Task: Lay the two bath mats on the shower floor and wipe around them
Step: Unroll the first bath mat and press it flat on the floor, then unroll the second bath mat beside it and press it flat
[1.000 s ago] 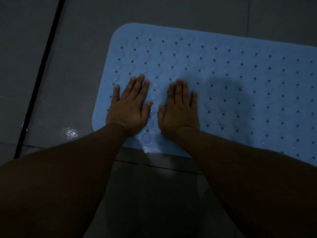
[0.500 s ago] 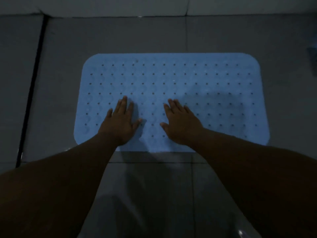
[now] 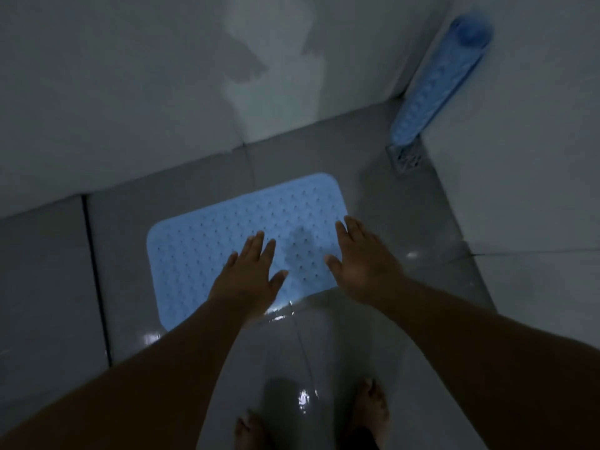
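A light blue bath mat (image 3: 227,241) lies flat on the grey tiled shower floor (image 3: 373,336), its far edge close to the wall (image 3: 130,92). The left hand (image 3: 248,274) and right hand (image 3: 363,261) are both spread, fingers straight, holding nothing, over the mat's near edge (whether the palms touch it cannot be told). A second blue mat (image 3: 438,82), rolled up, stands leaning in the far right corner, just above a square floor drain (image 3: 406,159). Two bare feet (image 3: 373,407) stand on the wet, glinting tiles at the near edge.
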